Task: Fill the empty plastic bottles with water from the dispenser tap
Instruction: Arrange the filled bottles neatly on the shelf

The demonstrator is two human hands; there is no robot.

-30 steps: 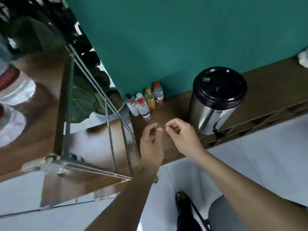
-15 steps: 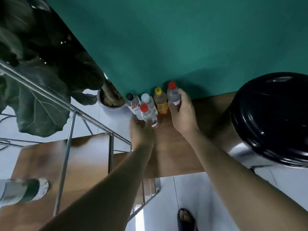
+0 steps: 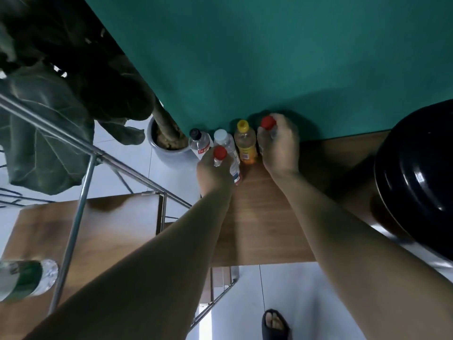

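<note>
Here, in the head view, five small plastic bottles stood close together near the middle of the frame, right against the green wall at the back of the wooden shelf. They were probably kept there to be near the water dispenser, whose black lid filled the right edge.

The left hand curled round the front red-capped bottle, holding it below the cap. The right hand wrapped round the back red-capped bottle at the right end of the row. Both arms reached up from the bottom of the frame.

Between the hands stood the yellow-capped bottle, the white-capped bottle and the black-capped bottle, untouched. All caps were on, so I think filling had not started.

At upper left was a potted plant behind a metal rack.
</note>
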